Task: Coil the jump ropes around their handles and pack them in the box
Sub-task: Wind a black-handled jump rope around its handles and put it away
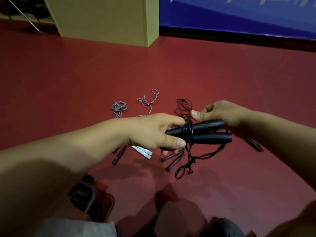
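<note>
Left hand [153,132] grips the pair of thick black cylindrical jump-rope handles [206,132], held side by side above the red floor [222,74], thumb on top and fingers curled beneath. Several turns of thin black cord [188,132] are wound tightly round both handles at mid-length. Right hand [217,112] pinches the cord between thumb and forefinger just above the wound turns, other fingers curled. The loose remainder of the cord hangs below the handles in tangled loops reaching the floor.

On the floor beyond the hands: two loosely bundled grey ropes [119,107], a dark rope in loops [183,106], a pair of white handles [145,152] and slim dark handles [172,159], partly hidden by the left hand. A tall tan cardboard box [106,17] stands upright at the far side, well apart from the ropes. A blue banner [239,14] runs along the wall.
</note>
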